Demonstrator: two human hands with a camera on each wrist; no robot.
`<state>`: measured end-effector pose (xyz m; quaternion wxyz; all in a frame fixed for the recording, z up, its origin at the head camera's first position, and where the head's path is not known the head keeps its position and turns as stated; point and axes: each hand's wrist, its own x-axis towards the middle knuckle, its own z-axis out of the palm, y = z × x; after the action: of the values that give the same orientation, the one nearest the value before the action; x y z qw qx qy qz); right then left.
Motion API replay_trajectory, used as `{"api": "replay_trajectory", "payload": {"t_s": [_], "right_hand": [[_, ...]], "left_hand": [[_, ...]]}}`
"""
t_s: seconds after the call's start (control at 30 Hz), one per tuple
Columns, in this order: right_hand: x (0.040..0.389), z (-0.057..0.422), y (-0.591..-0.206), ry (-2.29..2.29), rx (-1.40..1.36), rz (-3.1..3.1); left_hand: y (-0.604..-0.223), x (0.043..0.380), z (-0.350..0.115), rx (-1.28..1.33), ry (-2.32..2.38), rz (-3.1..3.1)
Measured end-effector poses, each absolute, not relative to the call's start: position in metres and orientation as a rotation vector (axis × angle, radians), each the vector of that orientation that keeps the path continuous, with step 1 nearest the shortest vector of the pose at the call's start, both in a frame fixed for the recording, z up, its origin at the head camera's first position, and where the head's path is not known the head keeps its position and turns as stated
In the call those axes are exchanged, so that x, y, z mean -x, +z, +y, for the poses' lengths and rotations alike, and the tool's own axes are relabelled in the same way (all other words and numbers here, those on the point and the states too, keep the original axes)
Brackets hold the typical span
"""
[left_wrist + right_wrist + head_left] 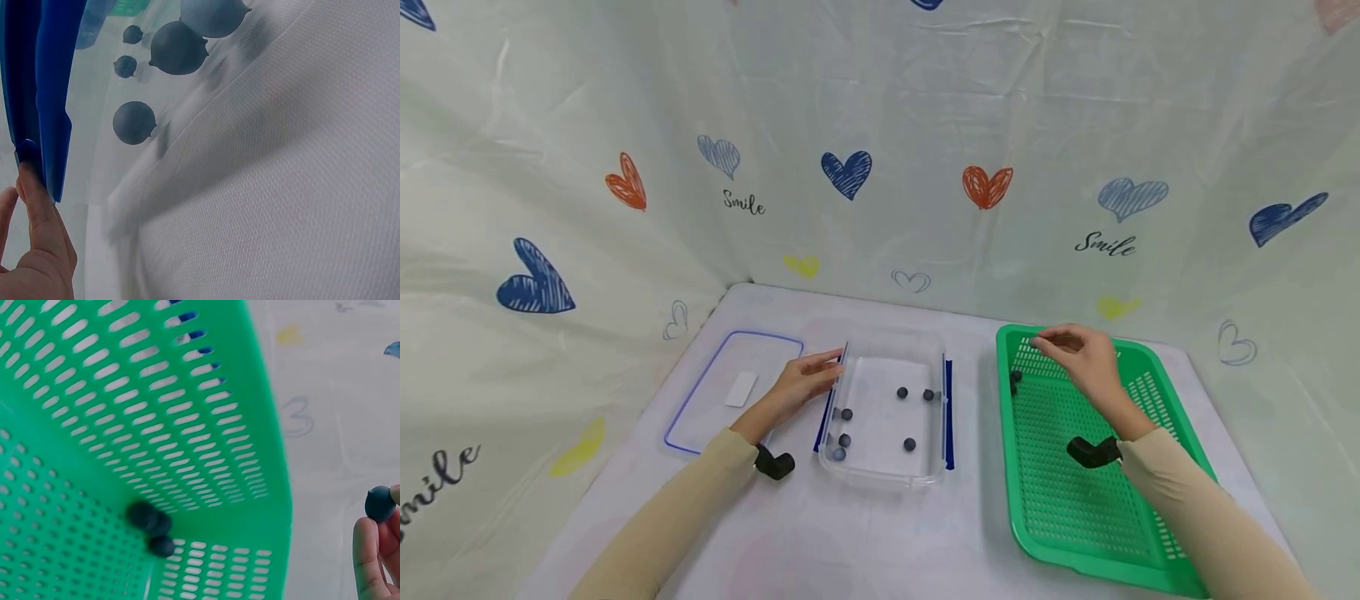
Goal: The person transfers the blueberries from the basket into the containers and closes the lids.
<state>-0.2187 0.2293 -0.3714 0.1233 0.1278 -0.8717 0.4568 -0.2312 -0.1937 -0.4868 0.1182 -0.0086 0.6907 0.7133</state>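
My right hand (1086, 362) is raised over the far left part of the green basket (1075, 550). Between its thumb and fingertips it pinches a dark blueberry (379, 504), which shows beyond the basket rim in the right wrist view. Several more blueberries (161, 545) lie together in a basket corner. My left hand (808, 379) touches the left side of a clear plastic box (880, 479), its straight fingers (40, 212) at the blue latch (53, 94). Inside the box several blueberries (909, 445) lie scattered, some along the left wall.
Left of the box a clear lid with a blue rim (696, 392) lies flat, with a small white rectangle (742, 389) on it. Another blue latch (950, 417) hangs at the box's right side. A sheet printed with hearts (846, 173) hangs behind the white-covered table (850, 542).
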Motion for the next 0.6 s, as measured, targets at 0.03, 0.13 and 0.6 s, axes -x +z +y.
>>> {"api": "replay_trajectory", "payload": {"t_s": [0.03,0.13,0.6], "right_hand": [[0.219,0.228,-0.371,1.342,-0.384,-2.537],[0.220,0.224,-0.369,1.393,-0.435,-2.509],[0.222,0.188,-0.356,1.565,-0.541,-2.499]], "left_hand": [[-0.487,0.232,-0.194,0.023,2.086,2.020],[-0.487,0.231,-0.194,0.024,2.084,2.019],[-0.488,0.231,-0.194,0.015,2.114,1.999]]}}
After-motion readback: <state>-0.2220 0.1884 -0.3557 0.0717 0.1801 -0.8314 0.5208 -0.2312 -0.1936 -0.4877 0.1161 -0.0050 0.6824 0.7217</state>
